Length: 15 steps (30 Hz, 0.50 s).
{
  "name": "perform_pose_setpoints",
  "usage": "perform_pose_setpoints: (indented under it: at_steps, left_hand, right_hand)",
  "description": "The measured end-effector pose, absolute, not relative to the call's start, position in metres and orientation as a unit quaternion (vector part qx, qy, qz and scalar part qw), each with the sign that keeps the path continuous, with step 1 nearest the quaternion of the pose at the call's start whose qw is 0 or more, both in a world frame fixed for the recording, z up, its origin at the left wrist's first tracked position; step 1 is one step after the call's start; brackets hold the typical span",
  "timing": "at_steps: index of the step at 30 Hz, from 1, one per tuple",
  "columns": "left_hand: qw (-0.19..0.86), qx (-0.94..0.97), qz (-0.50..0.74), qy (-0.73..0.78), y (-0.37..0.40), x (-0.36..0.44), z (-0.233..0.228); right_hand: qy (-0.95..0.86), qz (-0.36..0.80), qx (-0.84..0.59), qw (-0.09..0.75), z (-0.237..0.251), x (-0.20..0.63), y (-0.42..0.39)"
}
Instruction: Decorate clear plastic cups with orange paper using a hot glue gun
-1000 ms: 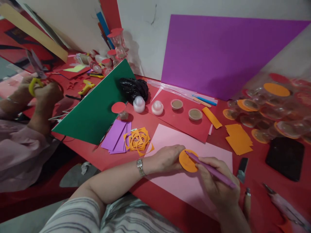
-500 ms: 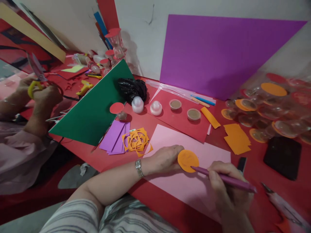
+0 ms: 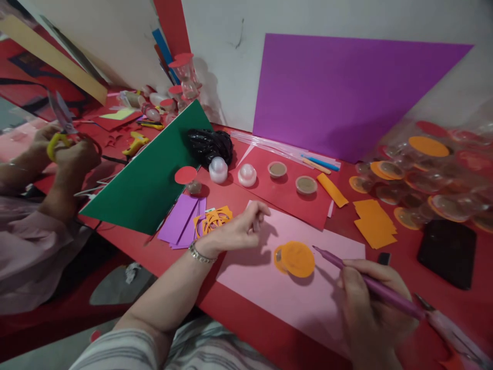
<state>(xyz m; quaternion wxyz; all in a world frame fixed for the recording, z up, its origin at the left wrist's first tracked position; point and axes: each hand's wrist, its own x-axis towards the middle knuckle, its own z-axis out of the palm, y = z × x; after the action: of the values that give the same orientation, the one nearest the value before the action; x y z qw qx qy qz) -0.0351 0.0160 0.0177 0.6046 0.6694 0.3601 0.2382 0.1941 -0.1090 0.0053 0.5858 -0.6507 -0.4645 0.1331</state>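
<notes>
My right hand [image 3: 372, 303] grips a purple marker pen [image 3: 385, 292], its tip pointing left just beside an orange paper disc [image 3: 298, 258]. The disc tops a small piece that stands on the pink sheet [image 3: 250, 280]; part of a second orange round shows at its left, and the middle is mostly hidden. Up and to the left of it, my left hand [image 3: 246, 226] hovers above the sheet with loosely bent fingers and nothing in them. Beneath its wrist side lie ring-shaped orange paper offcuts [image 3: 211, 220] and purple paper rectangles [image 3: 181, 221].
Two plastic domes and two sand-filled cups [image 3: 306, 184] stand behind the sheet. Orange paper squares [image 3: 373, 223], a black pouch [image 3: 447, 254] and stacked hourglass-like pieces [image 3: 416, 180] are at right. Beyond a green board [image 3: 146, 180], another person's hands hold scissors [image 3: 57, 144].
My left hand has let go of the orange-topped piece and moved left and up. The pen tip has come off the disc, and my right hand has shifted slightly right and down.
</notes>
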Motion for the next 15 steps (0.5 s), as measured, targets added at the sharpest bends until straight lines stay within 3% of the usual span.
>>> perform_pose_setpoints:
  at_steps: [6, 15]
  left_hand:
    - [0.666, 0.528, 0.323, 0.417, 0.016, -0.030, 0.018]
    - [0.771, 0.298, 0.426, 0.368, 0.009, -0.005, 0.009]
  right_hand:
    - [-0.485, 0.164, -0.616, 0.599, 0.003, 0.193, -0.108]
    - [-0.517, 0.242, -0.587, 0.574, 0.011, 0.194, -0.110]
